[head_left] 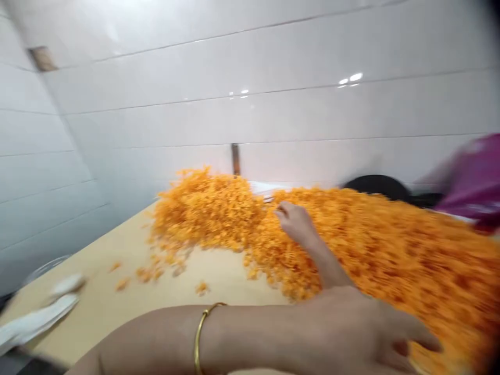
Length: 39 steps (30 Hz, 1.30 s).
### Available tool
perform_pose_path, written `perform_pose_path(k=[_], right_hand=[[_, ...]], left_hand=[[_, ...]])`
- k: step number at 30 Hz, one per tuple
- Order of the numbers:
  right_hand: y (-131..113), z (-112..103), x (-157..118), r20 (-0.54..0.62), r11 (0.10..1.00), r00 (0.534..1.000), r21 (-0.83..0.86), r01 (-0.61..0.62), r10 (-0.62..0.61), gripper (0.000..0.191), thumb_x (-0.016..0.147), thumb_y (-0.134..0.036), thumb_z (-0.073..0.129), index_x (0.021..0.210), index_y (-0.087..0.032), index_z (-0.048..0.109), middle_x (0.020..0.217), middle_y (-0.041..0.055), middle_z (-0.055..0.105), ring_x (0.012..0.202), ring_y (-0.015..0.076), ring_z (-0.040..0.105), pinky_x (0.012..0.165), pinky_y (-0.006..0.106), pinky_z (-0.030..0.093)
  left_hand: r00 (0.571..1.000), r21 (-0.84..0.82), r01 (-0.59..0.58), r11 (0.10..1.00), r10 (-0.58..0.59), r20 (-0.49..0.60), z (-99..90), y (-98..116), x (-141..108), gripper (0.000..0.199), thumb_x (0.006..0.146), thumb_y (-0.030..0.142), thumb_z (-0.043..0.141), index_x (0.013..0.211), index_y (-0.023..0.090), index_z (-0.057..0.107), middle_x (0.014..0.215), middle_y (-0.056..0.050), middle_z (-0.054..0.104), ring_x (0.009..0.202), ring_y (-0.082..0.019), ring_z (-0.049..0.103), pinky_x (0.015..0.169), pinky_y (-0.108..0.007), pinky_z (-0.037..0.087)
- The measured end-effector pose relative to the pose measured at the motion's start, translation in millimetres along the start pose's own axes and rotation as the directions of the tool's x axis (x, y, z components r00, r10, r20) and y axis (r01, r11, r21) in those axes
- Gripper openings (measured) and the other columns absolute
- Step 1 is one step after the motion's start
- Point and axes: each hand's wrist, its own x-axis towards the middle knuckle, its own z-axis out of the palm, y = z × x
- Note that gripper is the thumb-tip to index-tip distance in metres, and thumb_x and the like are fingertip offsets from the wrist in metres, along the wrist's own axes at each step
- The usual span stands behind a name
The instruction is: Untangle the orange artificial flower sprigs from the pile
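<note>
Small orange flower-like pieces (pixel 390 245) lie in a broad heap across the table. A smaller mound of the same orange pieces (pixel 207 208) rises on the left. My left hand (pixel 371 328), below a gold bangle, reaches rightward over the near side of the heap. Its visible fingers are apart and bent, with nothing seen in them; the lower part is cut off by the frame edge. Beyond it, my right hand (pixel 295 221) is over the back of the heap where the two mounds meet. Its fingers are curled together and blurred; whatever they may hold is hidden.
A tan tabletop (pixel 97 297) carries a few loose orange pieces. White cloth-like items (pixel 39 320) lie at its left edge. A black round object (pixel 377 186) and a purple bag-like item (pixel 474 177) stand at the back right. A white tiled wall (pixel 250 78) rises behind.
</note>
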Motion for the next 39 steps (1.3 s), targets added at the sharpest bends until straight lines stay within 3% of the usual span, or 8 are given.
perform_pose_path(k=[4, 8, 12, 17, 23, 30, 36, 39], right_hand=[[15.0, 7.9, 9.7, -0.064, 0.99, 0.998, -0.134, -0.032, 0.024, 0.016, 0.075, -0.025, 0.043, 0.081, -0.017, 0.056, 0.072, 0.0075, 0.059, 0.067, 0.0193, 0.052, 0.056, 0.025, 0.031], [18.0, 10.2, 8.4, -0.041, 0.982, 0.996, -0.168, -0.08, 0.074, 0.016, 0.074, -0.024, 0.043, 0.08, -0.019, 0.057, 0.069, 0.0062, 0.06, 0.065, 0.0195, 0.051, 0.053, 0.026, 0.032], [17.0, 13.4, 8.2, -0.045, 0.979, 0.997, -0.189, -0.072, 0.065, 0.015, 0.074, -0.026, 0.044, 0.062, -0.021, 0.052, 0.056, 0.0025, 0.055, 0.055, 0.0167, 0.048, 0.05, 0.025, 0.03], [16.3, 14.3, 7.8, -0.075, 0.987, 0.997, -0.156, -0.036, 0.025, 0.019, 0.074, -0.031, 0.043, 0.06, -0.02, 0.049, 0.055, 0.0018, 0.054, 0.055, 0.0161, 0.049, 0.05, 0.025, 0.029], [10.7, 1.7, 3.8, -0.108, 0.998, 0.993, -0.019, -0.052, 0.05, 0.026, 0.076, -0.038, 0.039, 0.059, -0.02, 0.047, 0.048, 0.0001, 0.049, 0.047, 0.014, 0.045, 0.047, 0.024, 0.029], [2.2, -16.0, 1.2, -0.372, 0.983, 0.918, 0.169, -0.078, 0.137, 0.023, 0.073, -0.039, 0.045, 0.076, -0.018, 0.053, 0.072, 0.0054, 0.058, 0.061, 0.0165, 0.052, 0.055, 0.026, 0.038], [-4.3, -0.8, 1.4, -0.235, 0.984, 0.97, 0.175, -0.015, 0.057, 0.024, 0.077, -0.04, 0.04, 0.074, -0.019, 0.052, 0.073, 0.0063, 0.056, 0.063, 0.018, 0.051, 0.055, 0.028, 0.038], [-12.3, 21.0, -2.4, -0.156, 0.989, 0.988, 0.143, 0.02, 0.003, 0.024, 0.08, -0.037, 0.037, 0.081, -0.019, 0.052, 0.084, 0.0084, 0.054, 0.068, 0.0186, 0.052, 0.059, 0.029, 0.04]], left_hand=[[0.946, 0.079, 0.211, 0.974, -0.183, -0.267, -30.6, -60.7, -74.0, 0.026, 0.08, 0.032, 0.041, 0.09, 0.018, 0.061, 0.08, -0.006, 0.063, 0.07, -0.014, 0.056, 0.064, -0.023, 0.041], [0.69, 0.229, 0.637, 0.736, -0.412, -0.595, -44.1, -116.4, -148.5, 0.028, 0.08, 0.034, 0.037, 0.087, 0.018, 0.059, 0.086, -0.009, 0.057, 0.076, -0.017, 0.052, 0.07, -0.028, 0.038], [0.547, 0.209, 0.813, 0.544, -0.589, -0.594, -44.8, -145.1, -184.5, 0.039, 0.07, 0.036, 0.049, 0.104, 0.018, 0.05, 0.093, -0.009, 0.051, 0.072, -0.019, 0.051, 0.062, -0.029, 0.038], [0.652, 0.285, 0.742, 0.607, -0.553, -0.519, -36.6, -164.7, -152.3, 0.019, 0.071, 0.019, 0.04, 0.082, 0.02, 0.055, 0.083, -0.005, 0.054, 0.073, -0.017, 0.051, 0.064, -0.026, 0.036], [0.834, 0.289, 0.487, 0.824, -0.34, -0.434, -37.1, -168.6, -39.7, 0.019, 0.073, 0.021, 0.042, 0.084, 0.019, 0.057, 0.077, -0.007, 0.056, 0.074, -0.019, 0.051, 0.064, -0.028, 0.038], [0.744, 0.257, 0.188, 0.948, 0.033, -0.668, -77.3, -129.0, 39.8, 0.045, 0.075, 0.032, 0.045, 0.118, 0.02, 0.04, 0.124, -0.012, 0.035, 0.11, -0.022, 0.036, 0.087, -0.032, 0.035], [0.564, 0.187, 0.5, 0.846, -0.154, -0.811, -117.5, -167.7, -0.2, 0.022, 0.08, 0.026, 0.035, 0.075, 0.016, 0.054, 0.078, -0.005, 0.054, 0.073, -0.014, 0.049, 0.069, -0.026, 0.039], [0.548, 0.29, 0.615, 0.733, -0.133, -0.826, -144.4, -181.5, -19.0, 0.025, 0.082, 0.026, 0.032, 0.076, 0.017, 0.054, 0.079, -0.005, 0.055, 0.078, -0.015, 0.048, 0.068, -0.025, 0.036]])
